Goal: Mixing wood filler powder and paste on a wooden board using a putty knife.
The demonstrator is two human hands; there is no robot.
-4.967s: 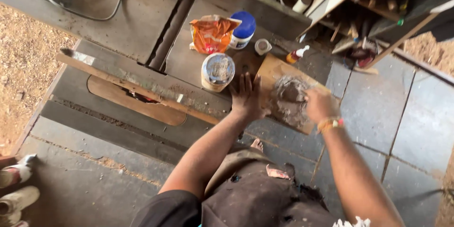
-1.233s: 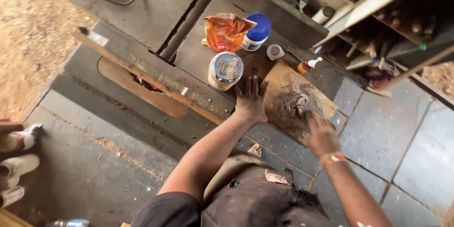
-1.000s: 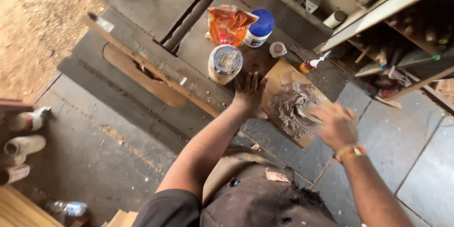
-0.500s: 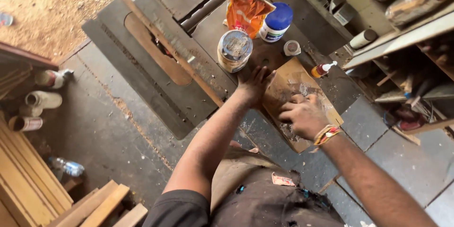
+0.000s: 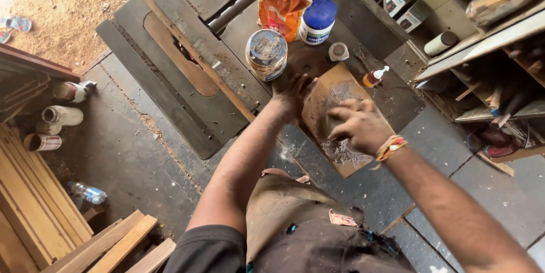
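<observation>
**Both hands on the smeared board**

My right hand point(image 5: 357, 128) presses down on the brown board point(image 5: 335, 94), fingers point(image 5: 340, 113) curled over grey paste; whether they grip a tool I cannot tell. My left hand point(image 5: 292, 97) lies flat, fingers spread, steadying the board's left edge. The board rests on the table point(image 5: 397, 99). Just beyond the left fingers stands 1 open tin point(image 5: 265, 54); farther out, an orange bag point(image 5: 281, 7), a blue-lidded jar point(image 5: 317, 20), and a small glue bottle point(image 5: 374, 76).
</observation>
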